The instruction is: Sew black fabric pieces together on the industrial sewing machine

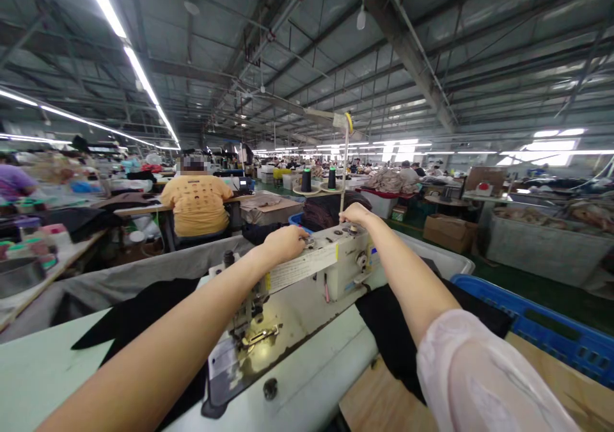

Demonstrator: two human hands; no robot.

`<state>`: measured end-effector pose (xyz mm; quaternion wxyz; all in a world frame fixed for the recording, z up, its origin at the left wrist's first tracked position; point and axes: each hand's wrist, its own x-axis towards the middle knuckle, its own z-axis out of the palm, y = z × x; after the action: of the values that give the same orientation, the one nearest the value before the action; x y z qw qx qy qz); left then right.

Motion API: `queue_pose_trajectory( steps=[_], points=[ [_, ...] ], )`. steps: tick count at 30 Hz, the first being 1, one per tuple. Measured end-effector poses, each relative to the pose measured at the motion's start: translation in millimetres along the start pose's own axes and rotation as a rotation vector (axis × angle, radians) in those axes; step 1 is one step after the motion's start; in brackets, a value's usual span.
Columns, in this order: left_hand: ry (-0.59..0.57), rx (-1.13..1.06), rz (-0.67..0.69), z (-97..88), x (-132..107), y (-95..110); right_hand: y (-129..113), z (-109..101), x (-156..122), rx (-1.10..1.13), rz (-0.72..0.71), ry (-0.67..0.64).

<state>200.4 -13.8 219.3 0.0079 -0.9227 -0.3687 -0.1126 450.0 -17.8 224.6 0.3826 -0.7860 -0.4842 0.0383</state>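
Note:
Both arms reach over a sewing machine (307,267) with a cream-coloured arm and a shiny metal bed. My left hand (286,243) is at the top of the machine arm, its fingers curled together beside a small round metal part. What the fingertips hold, if anything, is too small to make out. Farther right, my right hand (355,215) is closed at the foot of the thread-stand pole (345,163), just above the round fittings on the machine top. Its fingertips are partly hidden. Black fabric (148,310) lies left of the needle area, and another black piece (384,329) lies under my right forearm.
Behind the machine are two dark thread cones (306,180) and a dark fabric pile (330,211). A blue plastic crate (542,326) stands at right. A co-worker in a yellow shirt (199,205) sits ahead, back turned. Cardboard box (449,232) on the floor.

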Motion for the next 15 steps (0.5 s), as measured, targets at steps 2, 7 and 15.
queue_pose_trajectory(
  steps=[2,7,15],
  points=[
    [0.004,0.008,-0.012,0.2,-0.6,0.7,-6.2,1.6,1.8,0.091,-0.076,0.025],
    [-0.002,0.016,-0.029,-1.1,-4.9,5.6,-11.2,-7.0,-18.1,0.241,-0.233,0.211],
    [0.004,-0.022,-0.05,5.6,-3.3,7.2,42.9,62.7,-153.3,0.092,-0.23,0.337]
  ],
)
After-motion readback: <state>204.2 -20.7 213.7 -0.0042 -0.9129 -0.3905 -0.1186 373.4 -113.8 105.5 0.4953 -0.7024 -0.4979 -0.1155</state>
